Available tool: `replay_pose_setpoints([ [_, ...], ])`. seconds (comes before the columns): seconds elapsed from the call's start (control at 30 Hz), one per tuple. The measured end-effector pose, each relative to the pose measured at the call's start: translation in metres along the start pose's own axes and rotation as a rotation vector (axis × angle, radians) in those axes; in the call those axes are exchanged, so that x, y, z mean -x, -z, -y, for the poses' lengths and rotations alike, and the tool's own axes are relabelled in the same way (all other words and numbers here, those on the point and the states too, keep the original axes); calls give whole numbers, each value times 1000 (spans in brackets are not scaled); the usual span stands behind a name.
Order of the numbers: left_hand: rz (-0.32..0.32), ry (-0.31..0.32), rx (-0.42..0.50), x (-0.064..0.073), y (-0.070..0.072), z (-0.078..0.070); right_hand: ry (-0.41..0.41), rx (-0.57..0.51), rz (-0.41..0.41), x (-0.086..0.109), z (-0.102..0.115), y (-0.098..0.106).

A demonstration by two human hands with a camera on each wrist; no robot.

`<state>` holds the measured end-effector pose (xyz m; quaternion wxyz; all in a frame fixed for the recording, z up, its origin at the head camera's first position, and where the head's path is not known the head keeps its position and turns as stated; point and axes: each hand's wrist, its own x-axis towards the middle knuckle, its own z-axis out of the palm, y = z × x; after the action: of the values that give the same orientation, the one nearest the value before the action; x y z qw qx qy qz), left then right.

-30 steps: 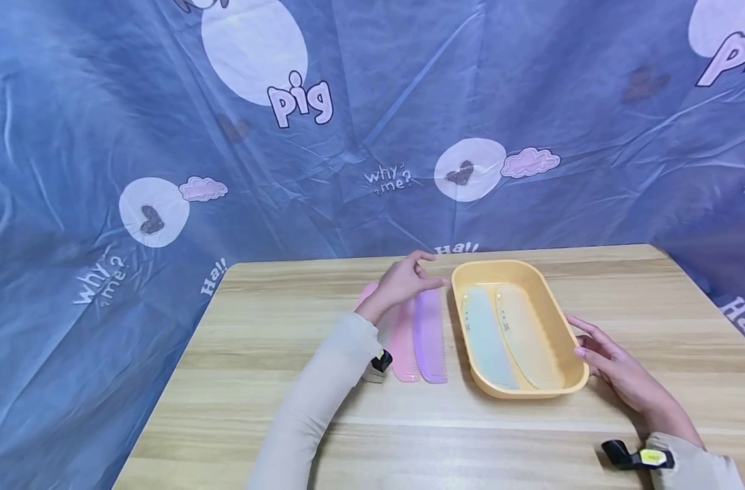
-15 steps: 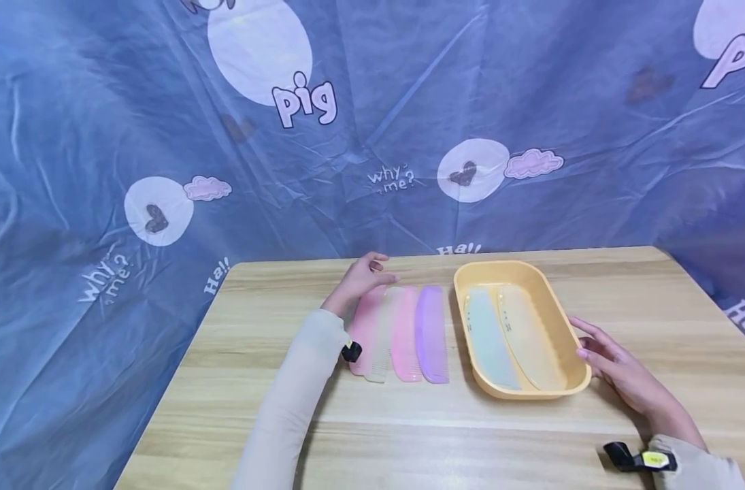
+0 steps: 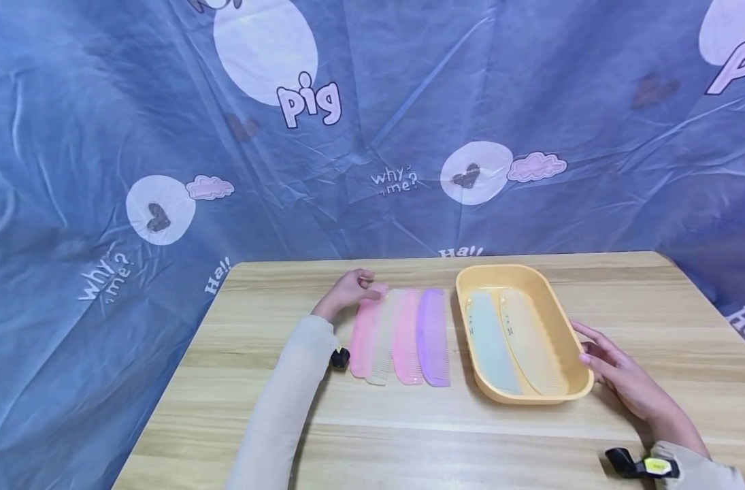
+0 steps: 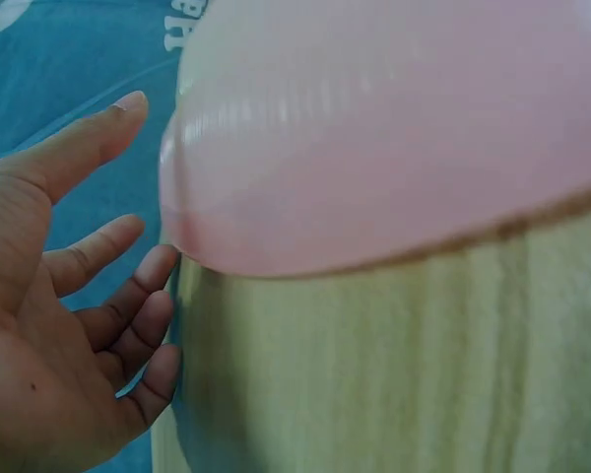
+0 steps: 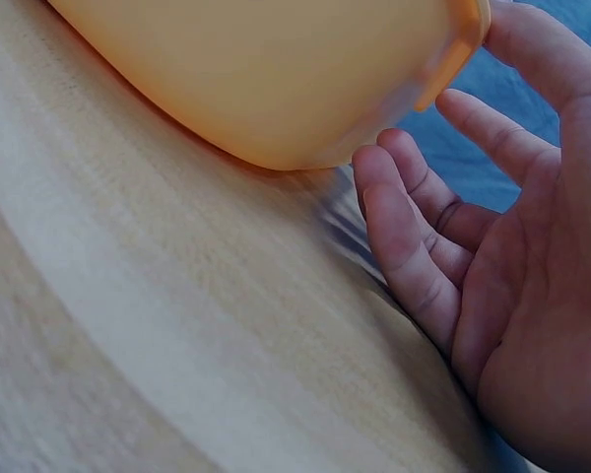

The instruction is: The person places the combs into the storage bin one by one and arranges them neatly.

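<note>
My left hand (image 3: 350,289) is at the far end of a pink comb (image 3: 362,337), the leftmost of several combs in a row. In the left wrist view its thumb and fingers stand apart, fingertips close to the rounded end of the pink comb (image 4: 305,197). To the right lie a pale whitish comb (image 3: 383,340), another pink comb (image 3: 407,344) and a purple comb (image 3: 432,340). My right hand (image 3: 623,378) holds the right rim of a yellow tray (image 3: 577,378), thumb on the rim and index finger below it. The other fingers curl loosely beside the tray wall (image 5: 276,89).
Inside the tray lie a pale blue comb (image 3: 491,347) and a pale yellow comb (image 3: 528,344), side by side. Everything rests on a wooden table (image 3: 409,435). A blue printed cloth (image 3: 360,122) hangs behind the table's back edge.
My left hand has moved left from beside the tray, across the row of combs, to the far end of the leftmost pink comb. The right hand stays at the tray's rim.
</note>
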<state>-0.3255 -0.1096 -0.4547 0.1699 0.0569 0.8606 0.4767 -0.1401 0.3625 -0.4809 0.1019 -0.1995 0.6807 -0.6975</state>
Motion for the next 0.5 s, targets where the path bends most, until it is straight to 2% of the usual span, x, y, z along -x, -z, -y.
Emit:
replay_pose_setpoints([
  [0.23, 5, 0, -41, 1, 0, 7, -16, 30, -5, 0, 2, -2],
  [0.5, -6, 20, -98, 3, 1, 4, -23, 33, 0, -1, 3, -2],
])
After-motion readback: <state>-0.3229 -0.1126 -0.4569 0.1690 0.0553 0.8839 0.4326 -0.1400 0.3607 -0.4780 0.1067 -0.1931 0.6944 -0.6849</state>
